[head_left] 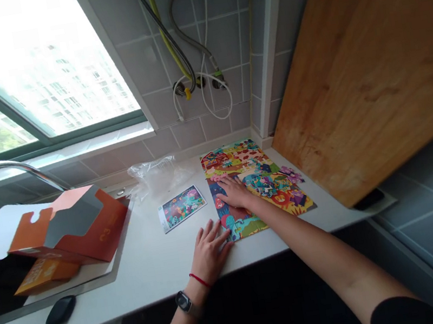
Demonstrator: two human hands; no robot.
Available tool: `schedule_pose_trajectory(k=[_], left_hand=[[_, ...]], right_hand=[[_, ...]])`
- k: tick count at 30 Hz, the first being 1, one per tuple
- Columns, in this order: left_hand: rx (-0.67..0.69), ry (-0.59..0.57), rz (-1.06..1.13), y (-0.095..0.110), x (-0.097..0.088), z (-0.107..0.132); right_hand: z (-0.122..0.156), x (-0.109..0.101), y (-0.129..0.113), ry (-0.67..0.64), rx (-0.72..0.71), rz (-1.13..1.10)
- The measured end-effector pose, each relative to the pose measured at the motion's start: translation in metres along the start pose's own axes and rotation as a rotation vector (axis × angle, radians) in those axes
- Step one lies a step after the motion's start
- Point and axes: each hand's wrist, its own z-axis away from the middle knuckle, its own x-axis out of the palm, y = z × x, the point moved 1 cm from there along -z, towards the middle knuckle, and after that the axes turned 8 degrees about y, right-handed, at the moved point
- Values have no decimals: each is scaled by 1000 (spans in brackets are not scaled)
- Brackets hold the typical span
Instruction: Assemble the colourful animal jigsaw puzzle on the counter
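A colourful jigsaw puzzle (251, 226) lies on the white counter, with loose puzzle pieces (263, 183) heaped on its right half. My right hand (234, 192) rests palm down on its left-middle part, fingers spread; what is under the palm is hidden. At the near left corner of the puzzle, my left hand (211, 250) lies flat with outstretched fingers, its thumb side by the edge. A few purple pieces (292, 174) sit off the right edge. Left of the puzzle is a picture card (182, 208) with a bright printed scene.
A clear plastic bag (157, 176) lies behind the card. At left, an open orange-red box (88, 231) stands over the sink area by a curved faucet (7, 165). A black object (60, 311) sits near the front edge. A wooden board (375, 71) leans at right.
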Motion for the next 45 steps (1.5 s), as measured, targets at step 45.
schedule_pose_trajectory(k=[45], left_hand=[[71, 196, 83, 8, -8, 0]], right_hand=[[165, -43, 43, 523, 74, -372]])
